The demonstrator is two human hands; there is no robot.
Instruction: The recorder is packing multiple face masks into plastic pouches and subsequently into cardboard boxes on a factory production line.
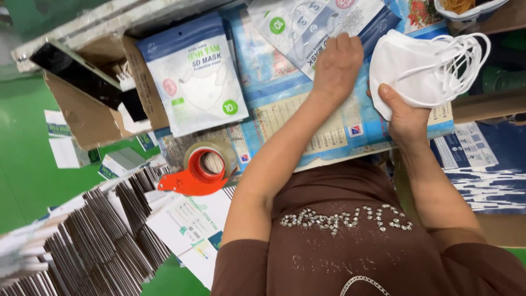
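Nearest the camera, at the bottom of the frame, is the person's brown top with its sparkly stud pattern, and from it two bare forearms reach up toward the middle. The left hand [338, 64] stretches furthest, arm nearly straight, palm down and fingers curled over the lower edge of a clear mask pouch [312, 24] near the top centre; it seems to press or pinch that edge, though how firmly I cannot tell. The right hand [404, 112] sits closer in, right of centre, wrist bent, thumb up and fingers wrapped under a stack of white masks [419, 68], whose ear loops fan out toward the upper right; it is closed on the stack. How many masks are in the stack cannot be counted from here. Both hands work over a blue printed sheet [329, 129] spread on the bench. To the left, lower centre, lies one orange tape dispenser [200, 171] with a brownish roll. Below it, in the lower left corner, dense stacks of flattened cartons [93, 241] stand on edge, too many to count. Further up, left of centre, one sealed mask packet [193, 74], white and blue, leans against an open cardboard box [87, 109]. So I count two printed packets in all, one lying and one under the hand.
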